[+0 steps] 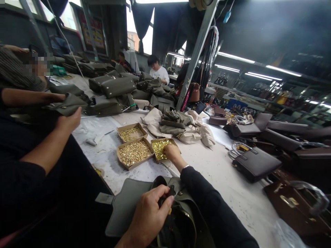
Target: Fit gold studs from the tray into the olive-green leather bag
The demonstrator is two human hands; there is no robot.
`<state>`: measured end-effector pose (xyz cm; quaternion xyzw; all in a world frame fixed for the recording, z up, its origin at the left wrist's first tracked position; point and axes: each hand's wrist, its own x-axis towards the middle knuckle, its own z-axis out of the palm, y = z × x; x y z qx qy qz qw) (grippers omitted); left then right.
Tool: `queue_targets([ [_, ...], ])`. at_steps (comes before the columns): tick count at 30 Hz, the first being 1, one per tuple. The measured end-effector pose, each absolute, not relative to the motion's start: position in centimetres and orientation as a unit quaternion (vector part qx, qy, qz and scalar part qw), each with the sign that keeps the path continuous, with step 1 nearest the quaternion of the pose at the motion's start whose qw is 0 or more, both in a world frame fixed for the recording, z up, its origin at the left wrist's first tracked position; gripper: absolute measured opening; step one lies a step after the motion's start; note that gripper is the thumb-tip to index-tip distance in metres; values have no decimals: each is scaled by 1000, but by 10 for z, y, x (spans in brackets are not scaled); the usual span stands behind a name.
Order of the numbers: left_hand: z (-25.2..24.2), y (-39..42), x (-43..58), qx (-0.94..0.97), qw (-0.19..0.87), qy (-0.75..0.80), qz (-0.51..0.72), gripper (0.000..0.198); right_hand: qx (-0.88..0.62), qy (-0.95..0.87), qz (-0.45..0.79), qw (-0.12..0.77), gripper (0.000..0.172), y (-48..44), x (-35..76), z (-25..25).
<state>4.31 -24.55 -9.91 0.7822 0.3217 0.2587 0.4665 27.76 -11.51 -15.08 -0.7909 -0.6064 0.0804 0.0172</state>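
Note:
My left hand (148,210) is closed around a black-and-yellow tool (171,190), held over the olive-green bag (186,206) at the front edge of the table. The bag's grey flap (129,203) spreads out to the left, and its mouth gapes below my fingers. My right hand (172,151) reaches forward into a small cardboard box of gold metal pieces (159,148). Those fingertips are pressed together among the pieces; whatever they pinch is hidden. Beside it stand a larger box of small gold fittings (136,152) and another gold-filled box (130,133).
At left, a co-worker's hands (69,119) hold an olive bag. More olive bags (116,86) are heaped behind. Beige and olive pieces (178,125) lie past the boxes. Dark brown handbags (258,160) line the right side, near a slanted metal post (196,55).

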Motion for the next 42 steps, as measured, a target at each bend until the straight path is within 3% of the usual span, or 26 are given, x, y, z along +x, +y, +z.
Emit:
queue_targets([
  [7, -99, -248, 43, 774, 480, 328, 251, 16, -799, -579, 121, 105, 21, -122, 287, -160],
  [17, -96, -248, 47, 774, 479, 326, 256, 17, -758, -515, 221, 333, 22, -122, 296, -164],
  [27, -87, -244, 46, 771, 482, 330, 254, 21, -609, -443, 336, 566, 38, -166, 280, -84],
  [30, -87, -244, 46, 765, 494, 331, 247, 20, -562, -441, 359, 601, 36, -217, 261, -48],
  [35, -87, -243, 47, 761, 517, 322, 223, 24, -529, -433, 358, 636, 16, -319, 224, -27],
  [39, -90, -244, 46, 783, 503, 296, 216, 22, -599, -433, 251, 625, 4, -369, 204, -47],
  [42, -91, -245, 46, 808, 474, 274, 218, 23, -631, -473, 156, 595, 8, -380, 197, -61],
])
